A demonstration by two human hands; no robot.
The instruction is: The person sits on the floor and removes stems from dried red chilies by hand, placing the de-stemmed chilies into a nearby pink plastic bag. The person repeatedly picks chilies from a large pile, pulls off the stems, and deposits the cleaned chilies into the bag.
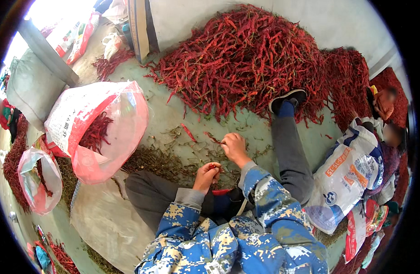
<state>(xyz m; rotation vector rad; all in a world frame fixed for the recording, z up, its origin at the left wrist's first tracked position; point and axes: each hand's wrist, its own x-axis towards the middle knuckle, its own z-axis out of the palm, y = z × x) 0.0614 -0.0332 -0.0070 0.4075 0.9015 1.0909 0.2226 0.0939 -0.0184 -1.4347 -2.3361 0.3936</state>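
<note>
Between the thumb and fingers of my right hand [236,148] is a dried red chilli [212,137], which sticks out to the left. My left hand [206,177] is curled just below it, closed around a red chilli piece [212,166]; most of that piece is hidden by the fingers. A single loose red chilli [188,133] lies on the floor beyond my hands. Stems and bits [162,164] are strewn around and to the left of them. A large heap of dried red chillies [244,65] rises ahead against the wall.
An open red-and-white woven sack [110,137] with chillies inside stands left. A smaller open bag [40,181] is beyond it. My outstretched leg [288,150] reaches the heap. At right are a white printed sack [347,174] and people sitting. A wooden post [138,30] stands at the back.
</note>
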